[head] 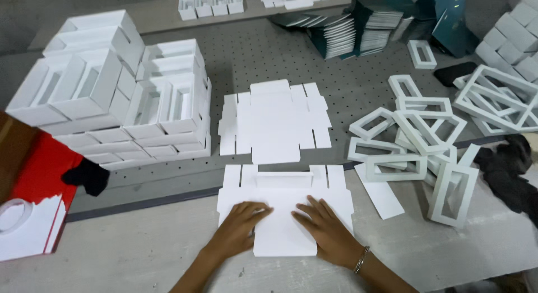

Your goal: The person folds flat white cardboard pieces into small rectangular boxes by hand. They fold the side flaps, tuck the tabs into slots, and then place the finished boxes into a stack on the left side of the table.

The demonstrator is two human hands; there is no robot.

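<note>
On the flat white card blank (283, 214), left hand (242, 221) and right hand (322, 223), fingers spread.

Soft, even light falls from above and leaves only faint, short shadows under the hands and beside the stacked white boxes (112, 97). The white card sheet (283, 214) is bright, close to washed out — its creases barely show. The whole view is slightly soft, with some blockiness. Straight edges of the table (140, 254) bow near the frame's borders — wide-lens distortion. The corners look dimmer.
</note>
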